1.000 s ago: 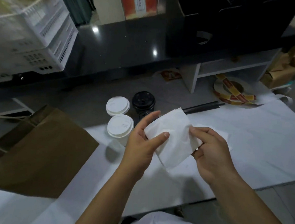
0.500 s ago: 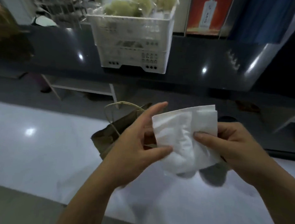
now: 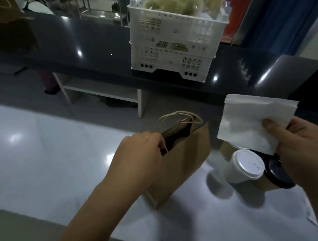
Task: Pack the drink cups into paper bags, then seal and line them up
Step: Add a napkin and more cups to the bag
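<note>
A brown paper bag [image 3: 185,161] with twine handles stands open on the white counter [image 3: 53,152]. My left hand [image 3: 140,159] grips the near rim of the bag's mouth. My right hand [image 3: 299,150] pinches a folded stack of white napkins [image 3: 249,122], held up to the right of the bag. Below the napkins stand a white-lidded cup [image 3: 243,169] and a black-lidded brown cup [image 3: 274,178]. Part of another white lid shows behind them, mostly hidden by the napkins.
Two stacked white plastic crates [image 3: 174,46] sit on the dark raised counter [image 3: 75,49] behind. A white shelf unit [image 3: 101,92] stands under that counter. More brown paper bags [image 3: 6,8] are at the far left.
My left hand let go of the napkins and took hold of the bag's rim. My right hand carried the napkins to the right. The view swung left and the cups came into sight.
</note>
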